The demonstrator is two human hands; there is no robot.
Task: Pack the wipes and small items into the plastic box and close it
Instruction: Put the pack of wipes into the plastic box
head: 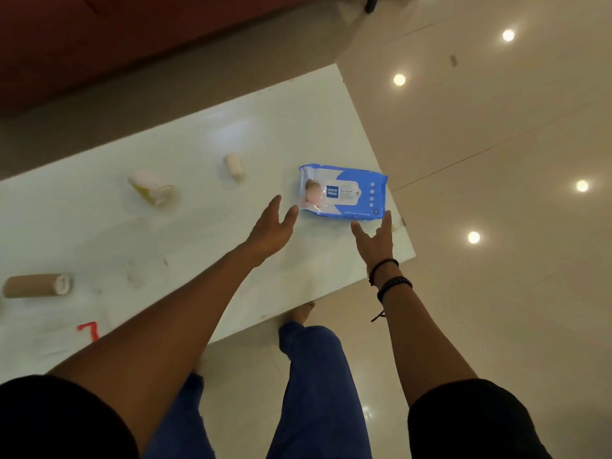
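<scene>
A blue and white pack of wipes [344, 193] lies flat near the right end of the white table [198, 233]. My left hand [273, 226] reaches toward the pack's left end, fingers apart, its fingertips just short of it. My right hand [376, 238] is open at the pack's near right corner, one fingertip at its edge. Neither hand holds anything. Three small rolled items lie on the table: a white and yellow roll [150, 188], a small cream roll [234, 166], and a brown roll with a white end [36, 285]. No plastic box is in view.
The table's right edge and near corner [412, 256] are close to the pack. A red mark [89, 330] is on the table at the near left. A dark red sofa [99, 44] stands behind the table. Glossy floor tiles reflect ceiling lights on the right.
</scene>
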